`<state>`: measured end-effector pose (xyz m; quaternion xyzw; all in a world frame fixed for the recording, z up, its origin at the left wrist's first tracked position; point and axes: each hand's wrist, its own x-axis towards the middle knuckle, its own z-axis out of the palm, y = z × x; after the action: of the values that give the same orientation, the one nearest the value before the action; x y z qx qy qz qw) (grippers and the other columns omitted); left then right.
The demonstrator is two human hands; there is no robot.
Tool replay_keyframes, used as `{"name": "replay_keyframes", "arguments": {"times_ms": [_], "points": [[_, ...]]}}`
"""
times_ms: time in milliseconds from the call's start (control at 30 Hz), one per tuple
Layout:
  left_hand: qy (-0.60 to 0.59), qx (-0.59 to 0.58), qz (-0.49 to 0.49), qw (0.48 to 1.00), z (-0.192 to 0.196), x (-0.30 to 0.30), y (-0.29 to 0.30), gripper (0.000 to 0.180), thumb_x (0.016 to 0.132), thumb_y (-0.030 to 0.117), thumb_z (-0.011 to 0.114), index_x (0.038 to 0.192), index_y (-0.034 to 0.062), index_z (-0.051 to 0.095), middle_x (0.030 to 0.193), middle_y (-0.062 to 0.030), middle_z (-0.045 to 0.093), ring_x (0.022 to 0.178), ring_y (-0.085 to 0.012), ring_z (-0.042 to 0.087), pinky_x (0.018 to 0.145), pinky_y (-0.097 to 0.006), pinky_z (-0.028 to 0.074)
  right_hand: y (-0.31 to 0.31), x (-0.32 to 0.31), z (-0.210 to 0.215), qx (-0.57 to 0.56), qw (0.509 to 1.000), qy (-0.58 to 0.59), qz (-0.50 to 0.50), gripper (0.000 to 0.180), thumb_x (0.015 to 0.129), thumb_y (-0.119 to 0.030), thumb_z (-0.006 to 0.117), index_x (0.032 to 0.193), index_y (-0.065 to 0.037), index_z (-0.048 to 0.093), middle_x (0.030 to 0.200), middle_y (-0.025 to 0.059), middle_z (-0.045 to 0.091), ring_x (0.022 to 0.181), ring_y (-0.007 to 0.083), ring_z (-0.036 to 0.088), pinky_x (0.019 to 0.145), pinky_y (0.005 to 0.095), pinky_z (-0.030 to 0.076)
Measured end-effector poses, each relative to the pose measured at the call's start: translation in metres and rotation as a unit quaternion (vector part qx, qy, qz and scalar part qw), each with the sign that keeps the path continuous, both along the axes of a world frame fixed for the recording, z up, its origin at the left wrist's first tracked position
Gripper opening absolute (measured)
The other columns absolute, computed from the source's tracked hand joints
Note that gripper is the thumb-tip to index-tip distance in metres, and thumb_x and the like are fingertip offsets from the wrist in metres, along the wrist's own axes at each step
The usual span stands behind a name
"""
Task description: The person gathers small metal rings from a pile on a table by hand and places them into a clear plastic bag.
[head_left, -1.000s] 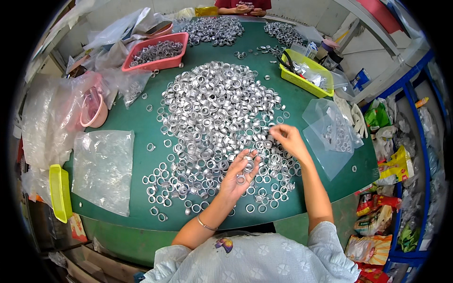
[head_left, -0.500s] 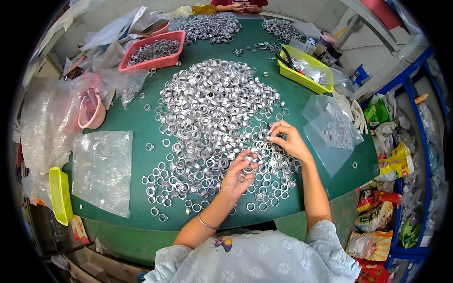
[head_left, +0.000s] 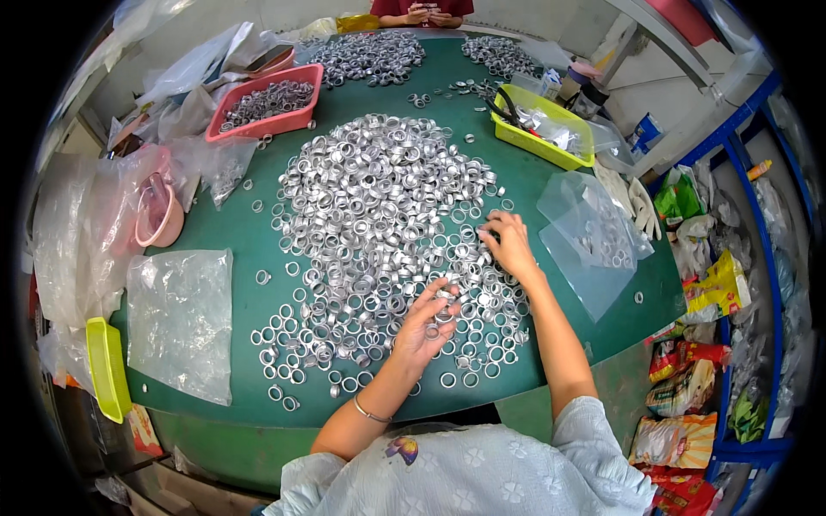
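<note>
A pale wall (head_left: pixel 533 19) stands beyond the green-topped table (head_left: pixel 241 232), with a blue rack (head_left: pixel 742 451) at right.

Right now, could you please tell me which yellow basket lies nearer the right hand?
The yellow basket beyond the right hand, with black handles at its rim; the other yellow basket is far left.

One head-worn fisheye looks down across the green table (head_left: pixel 248 236).

Metal rings (head_left: pixel 370 181) lay heaped on the green tabletop (head_left: pixel 248 241). The left hand (head_left: pixel 420 331) held rings; the right hand (head_left: pixel 509 243) was at their right edge. Beyond stood a pink tray (head_left: pixel 292 119), left, and a yellow basket (head_left: pixel 542 148), right.
</note>
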<state>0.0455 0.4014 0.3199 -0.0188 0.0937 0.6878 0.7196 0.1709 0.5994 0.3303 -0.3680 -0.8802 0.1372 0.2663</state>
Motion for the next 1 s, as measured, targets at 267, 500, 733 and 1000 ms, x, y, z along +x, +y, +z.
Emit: {"name": "replay_keyframes", "arguments": {"times_ms": [267, 500, 733, 1000], "points": [[0.116, -0.061, -0.021, 0.991, 0.023, -0.001, -0.006, 0.051, 0.09, 0.025, 0.058, 0.134, 0.0065, 0.039, 0.113, -0.0125, 0.054, 0.08, -0.0112, 0.054, 0.054, -0.017, 0.046, -0.06, 0.014, 0.061, -0.364, 0.882, 0.118, 0.275, 0.009, 0.08, -0.008, 0.066, 0.084, 0.0, 0.066, 0.094, 0.0065, 0.064, 0.085, 0.016, 0.058, 0.074, 0.0284, 0.045], [0.026, 0.002, -0.099, 0.995, 0.003, 0.005, -0.003, 0.035, 0.091, 0.019, 0.053, 0.123, 0.0049, 0.047, 0.107, -0.0173, 0.056, 0.083, -0.0196, 0.061, 0.048, -0.02, 0.054, -0.027, 0.025, 0.012, -0.127, 0.989, 0.025, 0.068, 0.038, 0.083, -0.022, 0.065, 0.115, -0.005, 0.057, 0.123, 0.0121, 0.054, 0.116, 0.028, 0.049, 0.096, 0.0375, 0.038], [0.014, -0.028, -0.036, 0.999, -0.002, 0.002, -0.008, 0.03, 0.091, 0.017, 0.054, 0.118, 0.0061, 0.05, 0.106, -0.0142, 0.053, 0.093, -0.0241, 0.059, 0.062, -0.027, 0.058, -0.07, 0.043, 0.032, -0.116, 0.98, -0.079, 0.14, 0.049, 0.077, -0.018, 0.069, 0.121, -0.005, 0.054, 0.136, 0.0132, 0.042, 0.124, 0.0342, 0.041, 0.102, 0.0409, 0.035], [0.097, -0.043, -0.095, 0.99, 0.01, 0.004, -0.008, 0.026, 0.085, 0.011, 0.059, 0.11, 0.0094, 0.051, 0.099, -0.0082, 0.048, 0.079, -0.0142, 0.05, 0.041, -0.015, 0.035, -0.061, 0.041, 0.051, -0.177, 0.982, 0.049, 0.043, 0.018, 0.078, -0.011, 0.067, 0.093, -0.001, 0.065, 0.1, 0.011, 0.062, 0.094, 0.0292, 0.057, 0.089, 0.038, 0.042]]}}
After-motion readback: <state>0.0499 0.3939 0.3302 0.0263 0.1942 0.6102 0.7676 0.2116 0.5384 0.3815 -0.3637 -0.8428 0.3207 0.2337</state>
